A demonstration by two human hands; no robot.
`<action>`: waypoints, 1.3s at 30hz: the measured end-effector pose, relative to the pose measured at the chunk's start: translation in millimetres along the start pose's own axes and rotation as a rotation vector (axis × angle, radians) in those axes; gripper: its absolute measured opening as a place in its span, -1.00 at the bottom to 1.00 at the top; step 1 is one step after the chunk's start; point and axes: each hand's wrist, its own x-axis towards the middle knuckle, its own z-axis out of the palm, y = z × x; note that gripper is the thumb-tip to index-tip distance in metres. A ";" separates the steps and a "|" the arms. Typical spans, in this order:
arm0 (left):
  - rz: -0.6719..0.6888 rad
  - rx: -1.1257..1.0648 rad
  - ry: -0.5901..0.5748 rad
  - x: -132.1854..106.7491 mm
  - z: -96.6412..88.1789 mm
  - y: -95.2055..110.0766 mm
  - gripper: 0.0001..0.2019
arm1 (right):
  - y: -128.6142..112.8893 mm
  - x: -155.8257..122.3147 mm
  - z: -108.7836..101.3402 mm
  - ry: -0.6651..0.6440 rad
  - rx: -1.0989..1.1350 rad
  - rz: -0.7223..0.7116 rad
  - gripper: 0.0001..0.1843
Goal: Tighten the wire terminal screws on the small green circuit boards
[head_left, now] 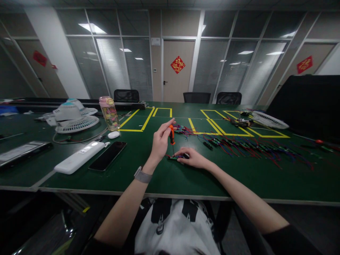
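My left hand point(160, 141) is closed around a small screwdriver with an orange and black handle point(171, 135), held upright with its tip down on a small green circuit board point(173, 158) on the green table point(164, 177). My right hand point(191, 158) rests on the table with its fingers pressed on that board, holding it flat. A grey watch sits on my left wrist point(142, 175). Just behind the hands lies a bundle of red and blue wires point(182, 129).
A row of small boards with red and blue wires point(249, 147) stretches to the right. At left lie a black phone point(107, 156), a white power bank point(79, 157), a white mouse point(113, 134), a pink bottle point(109, 113) and white fan parts point(73, 118). Another fan grille point(269, 120) lies at right.
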 end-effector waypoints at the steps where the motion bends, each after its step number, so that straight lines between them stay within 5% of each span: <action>1: -0.024 -0.031 -0.018 0.0 0.4 -0.1 -0.68 | 0.1 0.0 0.2 0.000 0.001 0.002 -0.73; 8: 0.064 0.227 0.116 -0.3 -0.6 -0.1 -0.76 | 0.7 0.5 1.0 0.001 0.010 0.003 -0.73; 13: -0.012 0.014 -0.036 -0.9 1.7 1.3 -0.68 | -2.0 0.0 -0.2 -0.005 -0.003 0.011 -0.72; 19: 0.044 0.152 0.007 -2.4 2.0 2.3 -0.69 | -1.2 0.7 3.2 0.046 -0.034 0.013 -0.75; 25: -0.007 0.012 -0.092 -2.2 2.8 3.4 -0.64 | 0.0 1.6 6.8 0.093 -0.047 0.049 -0.82; 39: 0.039 0.089 0.013 -3.2 2.3 2.2 -0.71 | -0.4 1.9 6.0 0.092 -0.080 0.040 -0.81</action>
